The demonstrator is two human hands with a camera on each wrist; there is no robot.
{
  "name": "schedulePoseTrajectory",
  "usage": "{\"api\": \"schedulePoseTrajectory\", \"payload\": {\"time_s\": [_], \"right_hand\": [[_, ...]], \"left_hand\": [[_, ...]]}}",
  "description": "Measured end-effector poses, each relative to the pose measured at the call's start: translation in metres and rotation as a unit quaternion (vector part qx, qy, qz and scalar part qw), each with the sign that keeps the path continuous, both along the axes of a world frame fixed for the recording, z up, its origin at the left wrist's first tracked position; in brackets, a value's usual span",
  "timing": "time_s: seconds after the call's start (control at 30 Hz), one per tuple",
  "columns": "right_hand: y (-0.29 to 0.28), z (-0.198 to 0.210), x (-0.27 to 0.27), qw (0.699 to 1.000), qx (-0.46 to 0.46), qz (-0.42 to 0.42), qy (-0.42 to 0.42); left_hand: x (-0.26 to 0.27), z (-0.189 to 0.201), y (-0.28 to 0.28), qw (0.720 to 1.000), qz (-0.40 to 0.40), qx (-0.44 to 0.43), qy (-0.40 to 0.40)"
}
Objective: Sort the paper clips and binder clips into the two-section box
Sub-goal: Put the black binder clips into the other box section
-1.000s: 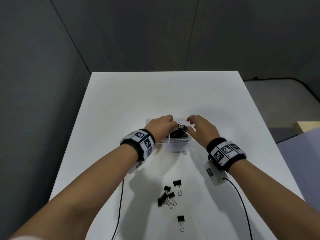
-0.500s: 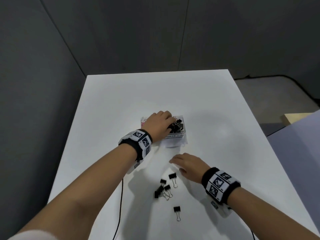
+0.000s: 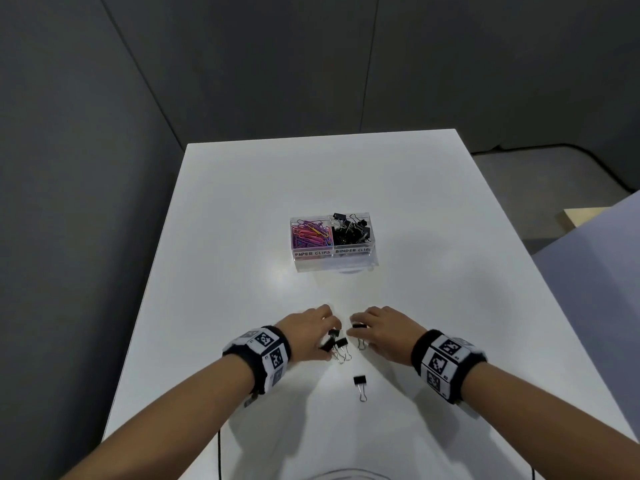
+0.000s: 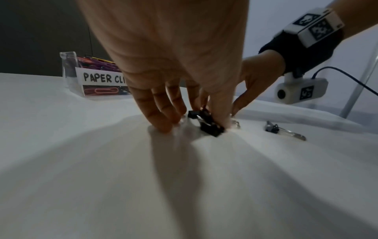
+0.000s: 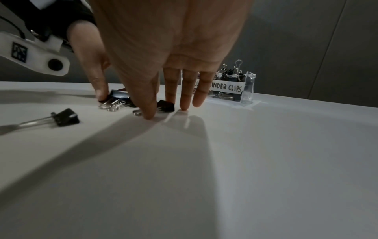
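Observation:
The clear two-section box (image 3: pixel 333 253) stands mid-table. Its left section holds coloured paper clips (image 3: pixel 311 233) and its right section holds black binder clips (image 3: pixel 350 230). Near the front, my left hand (image 3: pixel 329 341) reaches down onto a small cluster of black binder clips (image 3: pixel 337 344), thumb and fingers pinching it (image 4: pixel 206 123) against the table. Just right of it, my right hand (image 3: pixel 360 336) has its thumb and forefinger on either side of one binder clip (image 5: pixel 165 105) lying on the table. Another binder clip (image 3: pixel 360 381) lies loose nearer to me.
The white table (image 3: pixel 242 271) ends at its left edge close to a dark grey wall (image 3: pixel 86 202). A cable (image 3: pixel 219 455) runs off the front edge below my left arm. A pale surface (image 3: pixel 595 258) sits right of the table.
My right hand, then my left, left the box and came back to the binder clips near me. Both now touch clips; the box stands uncovered.

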State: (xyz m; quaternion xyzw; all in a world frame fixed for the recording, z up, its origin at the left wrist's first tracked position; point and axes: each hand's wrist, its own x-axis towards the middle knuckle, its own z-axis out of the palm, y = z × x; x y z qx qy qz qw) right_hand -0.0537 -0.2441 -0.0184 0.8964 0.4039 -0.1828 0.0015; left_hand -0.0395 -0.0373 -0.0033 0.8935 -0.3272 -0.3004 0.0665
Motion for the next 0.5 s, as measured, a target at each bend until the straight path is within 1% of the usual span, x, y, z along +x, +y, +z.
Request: {"api": "schedulePoseTrajectory", "payload": {"time_s": [0.1, 0.17, 0.2, 0.27, 0.33, 0.43, 0.5], "right_hand": [[0.001, -0.002, -0.004, 0.999, -0.03, -0.013, -0.029], [-0.001, -0.006, -0.004, 0.998, -0.036, -0.042, -0.029], [-0.002, -0.009, -0.005, 0.997, -0.024, -0.065, -0.031], [-0.005, -0.01, -0.006, 0.992, 0.005, -0.102, -0.069], [-0.007, -0.006, -0.006, 0.988, 0.024, -0.147, -0.038], [-0.007, -0.001, -0.003, 0.978, -0.027, -0.205, 0.006], [-0.008, 0.002, -0.001, 0.971, -0.035, -0.235, 0.036]], "left_hand": [[-0.003, -0.002, -0.001, 1.0, 0.018, -0.017, -0.004], [-0.004, -0.003, -0.002, 0.999, 0.034, -0.022, -0.005], [-0.003, -0.003, -0.003, 0.999, 0.044, -0.021, -0.007], [-0.002, -0.004, -0.005, 0.998, 0.065, -0.019, -0.015], [0.001, -0.006, -0.008, 0.996, 0.078, -0.011, -0.031], [0.005, -0.009, -0.012, 0.994, 0.095, 0.0, -0.046], [0.008, -0.009, -0.014, 0.994, 0.11, 0.002, -0.026]]}}
